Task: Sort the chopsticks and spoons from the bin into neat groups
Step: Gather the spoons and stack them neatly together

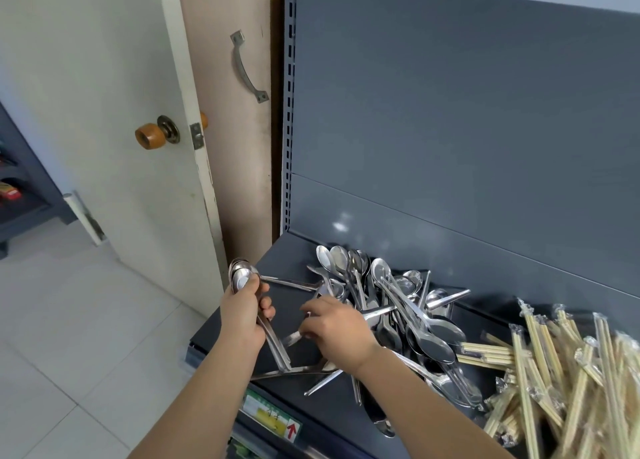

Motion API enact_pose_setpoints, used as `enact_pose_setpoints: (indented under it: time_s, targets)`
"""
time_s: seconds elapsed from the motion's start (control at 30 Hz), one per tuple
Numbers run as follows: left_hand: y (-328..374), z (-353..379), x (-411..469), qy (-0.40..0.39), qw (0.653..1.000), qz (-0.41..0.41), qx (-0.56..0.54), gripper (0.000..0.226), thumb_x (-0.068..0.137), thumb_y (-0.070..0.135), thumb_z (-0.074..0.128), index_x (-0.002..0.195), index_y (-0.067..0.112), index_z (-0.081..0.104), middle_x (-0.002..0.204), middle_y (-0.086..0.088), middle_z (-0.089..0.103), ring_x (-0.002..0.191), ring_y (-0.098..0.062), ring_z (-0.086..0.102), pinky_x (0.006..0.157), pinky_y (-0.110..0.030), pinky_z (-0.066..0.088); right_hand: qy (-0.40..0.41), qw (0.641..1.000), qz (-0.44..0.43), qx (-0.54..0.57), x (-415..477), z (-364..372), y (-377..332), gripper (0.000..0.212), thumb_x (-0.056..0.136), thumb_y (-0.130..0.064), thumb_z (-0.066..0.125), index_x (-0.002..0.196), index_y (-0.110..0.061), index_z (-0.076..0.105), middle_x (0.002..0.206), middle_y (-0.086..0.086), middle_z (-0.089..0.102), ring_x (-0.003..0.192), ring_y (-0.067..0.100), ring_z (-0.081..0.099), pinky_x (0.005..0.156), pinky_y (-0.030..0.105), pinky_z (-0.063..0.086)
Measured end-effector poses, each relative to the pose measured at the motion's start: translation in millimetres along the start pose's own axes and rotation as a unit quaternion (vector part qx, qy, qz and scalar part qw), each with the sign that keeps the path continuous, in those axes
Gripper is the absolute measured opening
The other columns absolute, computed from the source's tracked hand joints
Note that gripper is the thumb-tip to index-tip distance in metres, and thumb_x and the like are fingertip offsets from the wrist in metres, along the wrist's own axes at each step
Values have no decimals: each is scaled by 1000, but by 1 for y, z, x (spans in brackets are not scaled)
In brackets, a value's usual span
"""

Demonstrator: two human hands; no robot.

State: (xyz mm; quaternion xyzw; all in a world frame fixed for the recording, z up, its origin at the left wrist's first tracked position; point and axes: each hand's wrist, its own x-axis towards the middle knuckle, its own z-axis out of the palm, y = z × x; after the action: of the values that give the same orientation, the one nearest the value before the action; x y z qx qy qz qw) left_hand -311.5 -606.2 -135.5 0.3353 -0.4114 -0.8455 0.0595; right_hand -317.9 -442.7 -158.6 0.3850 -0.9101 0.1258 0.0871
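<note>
My left hand (242, 314) grips a stack of nested steel spoons (242, 276), bowls up at the shelf's left end and handles pointing down toward me. My right hand (334, 328) reaches over the shelf and pinches the handle of a single spoon (292, 338) lying there. A loose pile of steel spoons (398, 306) covers the middle of the dark grey shelf (294, 247). Wrapped wooden chopsticks (561, 372) lie heaped at the right end, some under the spoon pile's edge.
The shelf's grey back panel (450, 129) rises behind the pile. A white door (104, 112) with a brown knob (150, 136) stands open to the left over a tiled floor (69, 354). A price label (273, 415) sits on the shelf's front edge.
</note>
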Motion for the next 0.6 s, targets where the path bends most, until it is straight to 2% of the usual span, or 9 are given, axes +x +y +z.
enact_pose_setpoints:
  time_s: [0.07,0.13,0.23,0.3,0.4,0.47,0.53,0.6]
  targets:
    - [5,1,1,-8,1000,-6,-19,15,98,13,53,112,7,52,71,-6,56,38,-9,42,36,-18,35,64,998,9,23,0,1,3,17,62,-4,78,71,-17,70,86,-2,69,79,21,65,56,26,54]
    - [9,3,1,-16,999,-11,-25,14,98,13,53,111,8,53,71,-6,56,38,-9,42,36,-17,35,130,988,69,41,3,-5,3,13,70,-4,74,76,-13,66,81,0,68,75,22,65,55,28,54]
    - [7,8,-4,-59,998,-5,10,15,96,15,57,108,9,52,69,-4,57,41,-9,44,37,-19,36,209,963,158,71,12,-20,-5,12,79,-17,67,76,-12,57,69,2,61,58,23,57,46,22,38]
    - [4,16,-13,-123,992,6,34,25,88,27,65,102,10,54,69,-2,59,50,-11,51,44,-23,40,198,967,142,79,23,-30,-13,13,83,-24,64,79,-13,60,69,2,62,59,22,57,48,26,42]
    - [-1,29,-28,-191,981,15,13,35,74,39,66,97,13,59,74,-1,64,68,-13,63,64,-27,48,150,978,122,72,37,-39,-24,22,86,-32,56,81,-14,66,71,2,64,63,24,59,52,32,46]
    - [-2,34,-31,-184,983,16,4,29,79,34,66,99,13,62,77,-1,67,74,-13,66,69,-28,50,113,981,134,85,40,-45,-25,24,88,-34,55,84,-14,69,75,3,61,66,24,58,56,33,45]
    - [-2,35,-27,-136,991,11,12,17,91,25,61,105,14,62,81,-5,66,76,-17,65,69,-31,50,62,978,137,148,38,-50,-24,17,88,-30,60,88,-18,71,82,2,61,72,20,57,65,33,47]
    - [0,32,-19,-77,997,5,27,17,98,20,54,111,12,60,84,-9,65,76,-21,63,69,-33,51,52,964,164,203,32,-53,-23,11,88,-27,61,88,-20,69,83,0,65,74,18,59,69,32,49]
